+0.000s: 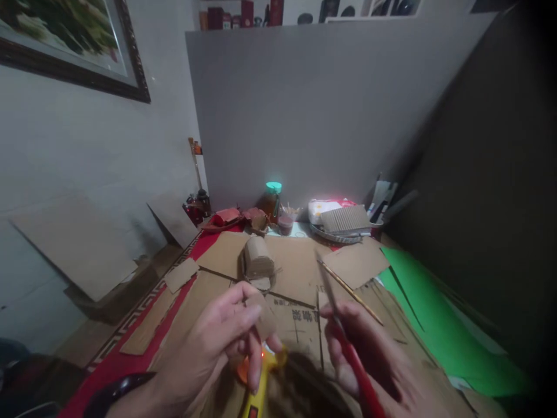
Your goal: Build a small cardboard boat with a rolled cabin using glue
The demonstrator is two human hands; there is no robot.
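A small curved piece of cardboard (pixel 265 323) is pinched between the thumb and fingers of my left hand (pixel 213 337). My right hand (pixel 369 348) is closed around what look like red-handled scissors (pixel 357 364); their narrow grey blade points up and away, blurred. Below my left fingers lies a yellow glue gun (pixel 257 397) with an orange part and a small red light. Ahead of my hands stands a rounded block of stacked cardboard (pixel 258 256). A thin brush-like stick (pixel 348 289) rests just beyond my right hand.
Flat cardboard sheets (pixel 291 273) cover the table over a red cloth (pixel 104 380). Green sheet (pixel 461 331) lies right. At the back stand a jar with a turquoise lid (pixel 274 187), a small cup (pixel 285 224) and corrugated cardboard (pixel 346 218). A grey panel (pixel 326 116) rises behind.
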